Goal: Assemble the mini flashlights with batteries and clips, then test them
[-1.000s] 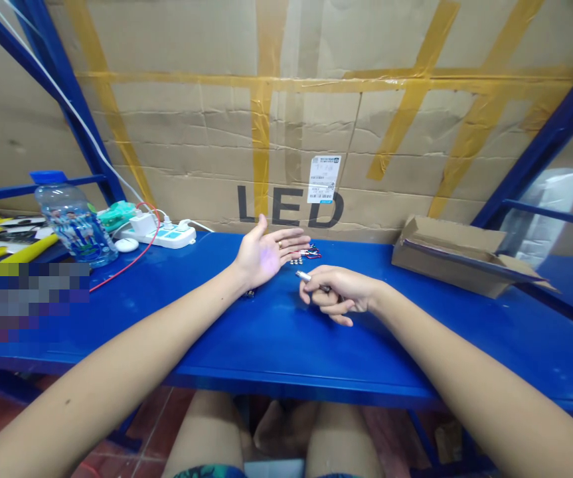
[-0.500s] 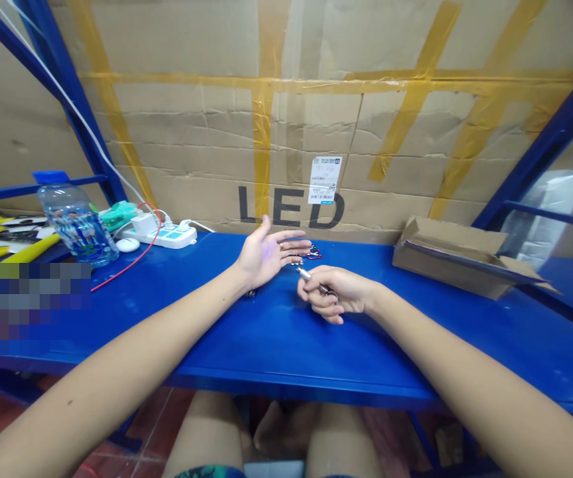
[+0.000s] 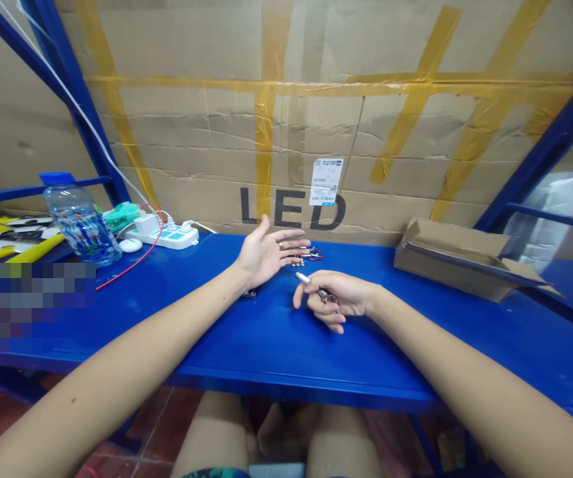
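My left hand (image 3: 261, 259) is held above the blue table with its palm turned up and fingers stretched out; a gold ring sits on one finger. In my right hand (image 3: 338, 295) is a small silver keychain flashlight (image 3: 303, 277), its tip pointing toward the left palm. A metal ring hangs at its rear, partly hidden by the fingers. Behind my left fingertips lie several small items with red and dark parts (image 3: 315, 253), too small to name. Some small metallic pieces (image 3: 250, 294) show beneath my left wrist, mostly covered.
A plastic bottle with a blue cap (image 3: 81, 222), a white power strip (image 3: 171, 236) and a red cable (image 3: 137, 265) are at the left. An open cardboard box (image 3: 453, 262) stands at the right. Behind the blue table (image 3: 276, 345) rises a large taped carton (image 3: 206, 146).
The violet glow on my left palm has faded. My right fingers have shifted and loosened slightly around the flashlight. The left hand stays in nearly the same place.
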`<act>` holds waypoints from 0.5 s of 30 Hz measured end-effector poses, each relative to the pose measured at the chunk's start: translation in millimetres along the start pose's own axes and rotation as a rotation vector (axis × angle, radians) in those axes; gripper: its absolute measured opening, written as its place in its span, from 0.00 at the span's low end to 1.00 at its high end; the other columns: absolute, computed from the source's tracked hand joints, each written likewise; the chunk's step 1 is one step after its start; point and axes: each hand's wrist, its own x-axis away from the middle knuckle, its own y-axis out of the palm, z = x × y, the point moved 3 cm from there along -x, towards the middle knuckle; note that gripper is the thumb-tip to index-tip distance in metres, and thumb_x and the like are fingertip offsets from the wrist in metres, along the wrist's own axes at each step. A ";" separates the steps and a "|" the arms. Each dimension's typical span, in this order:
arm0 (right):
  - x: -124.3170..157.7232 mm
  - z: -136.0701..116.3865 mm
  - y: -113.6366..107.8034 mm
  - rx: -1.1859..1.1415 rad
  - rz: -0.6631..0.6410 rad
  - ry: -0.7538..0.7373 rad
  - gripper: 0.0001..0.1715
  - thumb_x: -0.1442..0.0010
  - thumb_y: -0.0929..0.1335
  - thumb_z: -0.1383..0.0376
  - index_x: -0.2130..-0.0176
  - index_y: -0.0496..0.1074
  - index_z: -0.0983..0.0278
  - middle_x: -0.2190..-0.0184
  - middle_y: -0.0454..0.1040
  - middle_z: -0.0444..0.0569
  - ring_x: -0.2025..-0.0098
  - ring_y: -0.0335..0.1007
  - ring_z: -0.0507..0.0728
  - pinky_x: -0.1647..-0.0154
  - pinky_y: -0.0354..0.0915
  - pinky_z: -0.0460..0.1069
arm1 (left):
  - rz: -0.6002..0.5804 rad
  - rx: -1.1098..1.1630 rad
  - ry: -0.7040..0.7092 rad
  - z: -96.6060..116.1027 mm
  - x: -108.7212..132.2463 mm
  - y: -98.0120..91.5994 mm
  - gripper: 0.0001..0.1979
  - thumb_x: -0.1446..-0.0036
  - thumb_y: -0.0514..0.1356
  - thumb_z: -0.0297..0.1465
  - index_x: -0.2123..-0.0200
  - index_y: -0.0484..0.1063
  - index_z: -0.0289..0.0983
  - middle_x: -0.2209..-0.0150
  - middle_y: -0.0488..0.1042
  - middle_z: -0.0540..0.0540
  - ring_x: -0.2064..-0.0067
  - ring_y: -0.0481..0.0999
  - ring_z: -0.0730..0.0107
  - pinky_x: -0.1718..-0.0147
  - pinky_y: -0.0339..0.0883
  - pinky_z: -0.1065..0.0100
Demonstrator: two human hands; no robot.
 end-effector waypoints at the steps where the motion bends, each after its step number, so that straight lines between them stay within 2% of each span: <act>1: -0.1 0.3 0.1 -0.001 0.000 0.005 0.14 0.38 0.59 0.66 0.60 0.69 0.70 0.88 0.59 0.36 0.88 0.57 0.50 0.84 0.68 0.48 | -0.005 0.000 -0.001 -0.2 -0.4 -0.2 0.40 0.39 0.43 0.60 0.50 0.74 0.31 0.48 0.76 0.30 0.44 0.74 0.46 0.48 0.67 0.53; 15: -0.7 0.1 1.4 0.022 -0.041 -0.015 0.15 0.38 0.58 0.67 0.60 0.70 0.70 0.88 0.60 0.36 0.89 0.58 0.51 0.84 0.69 0.49 | -0.044 -0.062 -0.002 1.1 0.8 1.0 0.40 0.40 0.44 0.60 0.52 0.76 0.32 0.47 0.76 0.31 0.44 0.74 0.46 0.45 0.65 0.52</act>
